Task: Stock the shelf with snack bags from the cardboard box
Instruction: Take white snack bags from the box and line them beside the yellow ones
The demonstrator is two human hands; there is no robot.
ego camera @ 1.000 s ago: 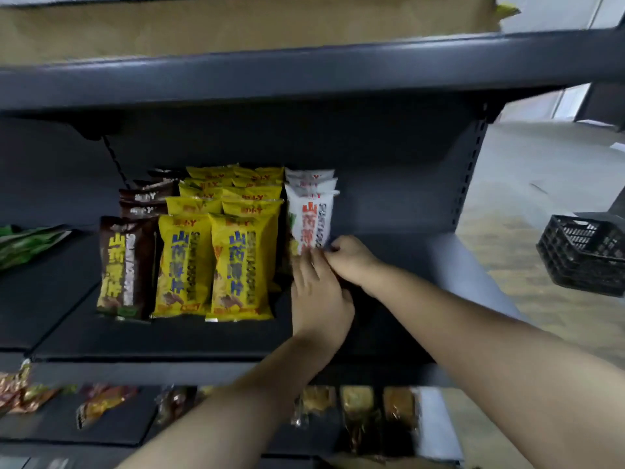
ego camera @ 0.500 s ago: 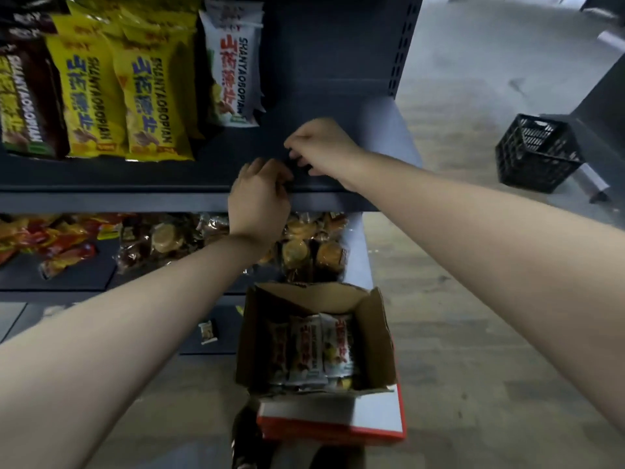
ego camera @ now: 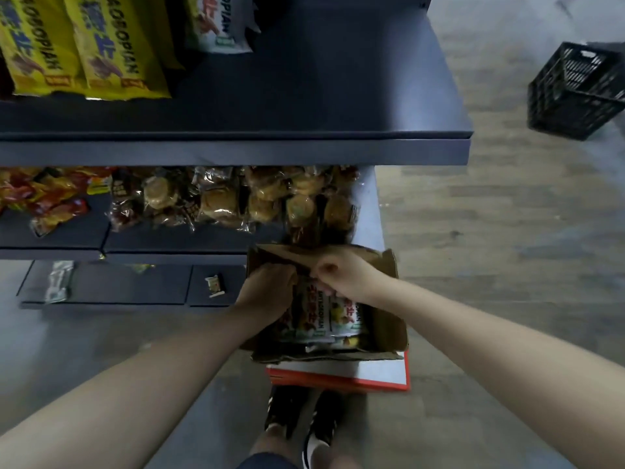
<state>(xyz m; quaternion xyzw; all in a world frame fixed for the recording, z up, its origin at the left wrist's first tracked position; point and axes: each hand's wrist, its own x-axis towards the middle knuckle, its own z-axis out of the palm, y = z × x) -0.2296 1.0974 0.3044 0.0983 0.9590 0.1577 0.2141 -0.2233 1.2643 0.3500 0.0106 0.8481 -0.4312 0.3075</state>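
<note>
The right hand point(ego camera: 341, 277) curls down into the cardboard box point(ego camera: 394, 299), fingers apparently pinching the tops of the white snack bags point(ego camera: 316, 319) packed upright inside. The left hand point(ego camera: 267, 292) reaches in beside them, fingers bent and hidden; whether it grips a bag I cannot tell. This is the pick-up step. Next, a bag needs lifting clear of the box and carrying up to the shelf point(ego camera: 321, 96), to the bare stretch right of the white bag point(ego camera: 220, 25) standing there.

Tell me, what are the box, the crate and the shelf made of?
Box: brown cardboard, matte, with creased, rough-edged flaps. Crate: probably black plastic, moulded in an open grid. Shelf: likely painted metal, smooth dark grey, with a thin folded front lip.
</note>
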